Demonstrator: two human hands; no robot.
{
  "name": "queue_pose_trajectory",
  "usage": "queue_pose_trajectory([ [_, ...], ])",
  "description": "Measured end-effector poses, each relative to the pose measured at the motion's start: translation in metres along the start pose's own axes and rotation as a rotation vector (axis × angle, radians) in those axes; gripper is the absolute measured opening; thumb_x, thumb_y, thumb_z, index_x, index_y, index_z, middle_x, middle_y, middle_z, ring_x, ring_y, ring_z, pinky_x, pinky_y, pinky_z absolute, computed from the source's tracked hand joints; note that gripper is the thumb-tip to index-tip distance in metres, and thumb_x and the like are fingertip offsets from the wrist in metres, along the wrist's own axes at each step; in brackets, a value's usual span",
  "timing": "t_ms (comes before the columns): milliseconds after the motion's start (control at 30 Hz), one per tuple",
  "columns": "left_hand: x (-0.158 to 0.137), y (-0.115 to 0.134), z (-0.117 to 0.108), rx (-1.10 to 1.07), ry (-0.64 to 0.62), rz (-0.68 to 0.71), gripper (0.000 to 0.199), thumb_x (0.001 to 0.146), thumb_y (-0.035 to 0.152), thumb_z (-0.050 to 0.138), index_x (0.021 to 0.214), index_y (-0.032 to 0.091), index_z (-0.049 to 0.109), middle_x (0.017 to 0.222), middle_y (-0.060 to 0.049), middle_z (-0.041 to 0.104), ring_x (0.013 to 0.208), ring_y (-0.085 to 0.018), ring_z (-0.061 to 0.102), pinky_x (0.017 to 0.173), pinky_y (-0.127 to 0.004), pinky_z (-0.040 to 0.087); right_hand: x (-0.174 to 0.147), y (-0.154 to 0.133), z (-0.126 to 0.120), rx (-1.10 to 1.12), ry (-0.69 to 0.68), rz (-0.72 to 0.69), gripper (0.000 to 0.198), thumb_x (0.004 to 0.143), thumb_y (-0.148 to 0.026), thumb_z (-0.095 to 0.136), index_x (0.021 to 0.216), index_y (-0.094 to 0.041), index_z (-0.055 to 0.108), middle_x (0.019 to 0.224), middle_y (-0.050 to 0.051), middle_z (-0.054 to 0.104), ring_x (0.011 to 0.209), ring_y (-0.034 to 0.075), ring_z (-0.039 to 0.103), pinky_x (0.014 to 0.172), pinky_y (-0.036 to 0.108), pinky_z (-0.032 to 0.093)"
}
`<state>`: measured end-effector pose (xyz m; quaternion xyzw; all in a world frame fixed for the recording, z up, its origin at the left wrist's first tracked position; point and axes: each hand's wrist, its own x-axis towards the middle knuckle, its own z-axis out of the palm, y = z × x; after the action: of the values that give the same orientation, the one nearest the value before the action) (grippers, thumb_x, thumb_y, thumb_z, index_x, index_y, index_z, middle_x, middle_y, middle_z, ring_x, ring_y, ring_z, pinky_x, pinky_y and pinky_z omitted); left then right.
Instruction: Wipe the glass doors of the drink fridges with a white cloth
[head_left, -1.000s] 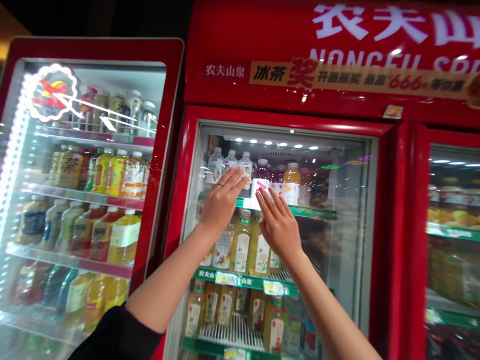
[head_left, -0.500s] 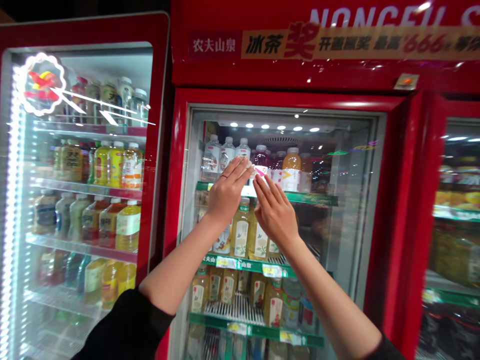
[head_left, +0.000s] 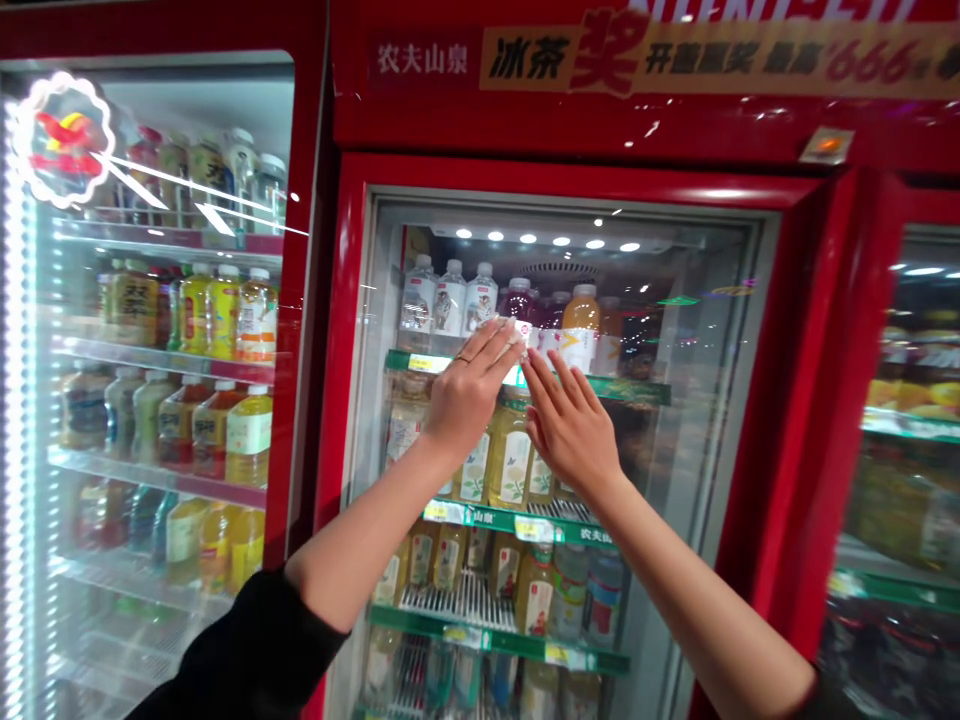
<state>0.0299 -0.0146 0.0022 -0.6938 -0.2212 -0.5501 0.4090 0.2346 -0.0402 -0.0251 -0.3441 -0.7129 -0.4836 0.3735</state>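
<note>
A tall red cooler [head_left: 525,135] fills the middle, with a brightly lit second cooler [head_left: 309,200] close by on the left. The surface being worked is the upright glass door [head_left: 690,360] of the red cooler, which mirrors small coloured lights [head_left: 709,295]. Behind the glass, green-edged shelves [head_left: 495,520] carry rows of upright bottles [head_left: 514,465]. Both arms reach up to the door from below, a black sleeve [head_left: 259,640] around the left. The left hand [head_left: 472,385] lies flat over a white cloth, palm toward the glass, its straight fingers close together and slanting up to the right. The right hand [head_left: 570,420] is flat as well, empty as far as it shows, its fingers slightly fanned and pointing up to the left; whether it touches the glass cannot be told. The two sets of fingertips nearly meet. The white cloth [head_left: 514,326] sits under the left fingertips at top-shelf height, mostly covered, so its long axis and direction cannot be made out. Smallest is a thin ring [head_left: 463,358] on a left finger.
</note>
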Motion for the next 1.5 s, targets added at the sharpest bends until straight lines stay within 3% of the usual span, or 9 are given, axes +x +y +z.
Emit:
queue_pose_trajectory([
  [167,0.043,-0.018,0.007,-0.038,-0.027,-0.048,0.075,0.106,-0.002,0.042,0.171,0.036,0.051,0.173,0.002,0.058,0.169,-0.024,0.043,0.137,-0.051,0.049,-0.003,0.000,0.002,0.022,-0.033,0.036,0.084,0.113,-0.020,0.046,0.184,-0.029,0.001,0.186,0.004,0.034,0.172,0.031,0.035,0.143,0.054,0.035],
  [300,0.031,-0.027,0.004,-0.052,0.019,-0.121,0.081,0.105,0.001,0.045,0.176,0.041,0.041,0.176,0.003,0.054,0.172,-0.028,0.038,0.138,-0.059,0.045,-0.004,0.001,0.003,0.034,-0.010,0.050,0.083,0.113,-0.020,0.045,0.184,-0.023,0.003,0.186,0.008,0.032,0.174,0.031,0.033,0.143,0.058,0.035],
  [467,0.006,-0.001,0.006,0.008,-0.007,-0.074,0.076,0.106,0.000,0.043,0.174,0.033,0.045,0.174,-0.003,0.057,0.170,-0.024,0.041,0.138,-0.051,0.047,-0.004,0.000,0.005,0.046,0.017,0.082,0.080,0.114,-0.021,0.041,0.184,-0.020,0.002,0.187,0.009,0.031,0.175,0.030,0.030,0.143,0.057,0.033],
  [633,0.034,-0.003,0.009,0.007,-0.119,0.029,0.078,0.108,0.000,0.043,0.177,0.035,0.039,0.176,-0.001,0.055,0.170,-0.025,0.041,0.137,-0.049,0.048,-0.006,0.000,0.008,0.051,0.014,0.073,0.083,0.114,-0.021,0.041,0.183,-0.021,-0.007,0.188,0.010,0.029,0.174,0.031,0.031,0.143,0.058,0.033],
  [800,0.045,-0.010,0.007,0.045,-0.011,-0.077,0.080,0.106,-0.002,0.044,0.175,0.038,0.044,0.174,0.000,0.057,0.168,-0.024,0.044,0.135,-0.050,0.051,-0.006,0.004,0.008,-0.006,0.014,0.028,0.086,0.116,-0.024,0.041,0.180,-0.019,-0.016,0.187,0.012,0.030,0.173,0.029,0.033,0.141,0.053,0.038],
  [1000,0.020,0.024,0.015,0.071,-0.066,-0.027,0.086,0.102,-0.006,0.046,0.178,0.032,0.037,0.178,-0.005,0.050,0.171,-0.026,0.040,0.134,-0.052,0.052,-0.011,0.034,-0.016,0.010,-0.149,-0.099,0.077,0.116,-0.025,0.044,0.184,-0.025,0.009,0.186,0.002,0.032,0.173,0.024,0.035,0.142,0.043,0.037],
  [1133,0.038,0.030,0.023,0.071,-0.132,0.036,0.084,0.103,-0.006,0.043,0.180,0.027,0.034,0.183,-0.009,0.041,0.173,-0.028,0.032,0.137,-0.052,0.047,-0.032,0.049,-0.023,-0.029,-0.142,-0.034,0.074,0.116,-0.029,0.045,0.184,-0.026,0.016,0.185,0.002,0.036,0.171,0.026,0.038,0.142,0.046,0.038],
  [1300,0.048,0.036,0.036,0.095,-0.044,-0.024,0.091,0.104,-0.006,0.040,0.184,0.032,0.018,0.186,-0.008,0.035,0.175,-0.027,0.028,0.138,-0.052,0.045,-0.052,0.048,-0.014,-0.096,0.024,0.095,0.081,0.118,-0.030,0.041,0.183,-0.017,-0.005,0.185,0.012,0.036,0.170,0.029,0.041,0.137,0.050,0.045],
  [1500,0.024,0.074,0.051,0.111,-0.001,0.007,0.096,0.100,-0.009,0.043,0.184,0.026,0.014,0.184,-0.011,0.038,0.175,-0.026,0.028,0.139,-0.051,0.045,-0.053,0.046,-0.008,-0.046,0.019,0.111,0.085,0.118,-0.031,0.038,0.179,-0.023,-0.020,0.187,0.007,0.032,0.173,0.025,0.035,0.141,0.048,0.039],
])
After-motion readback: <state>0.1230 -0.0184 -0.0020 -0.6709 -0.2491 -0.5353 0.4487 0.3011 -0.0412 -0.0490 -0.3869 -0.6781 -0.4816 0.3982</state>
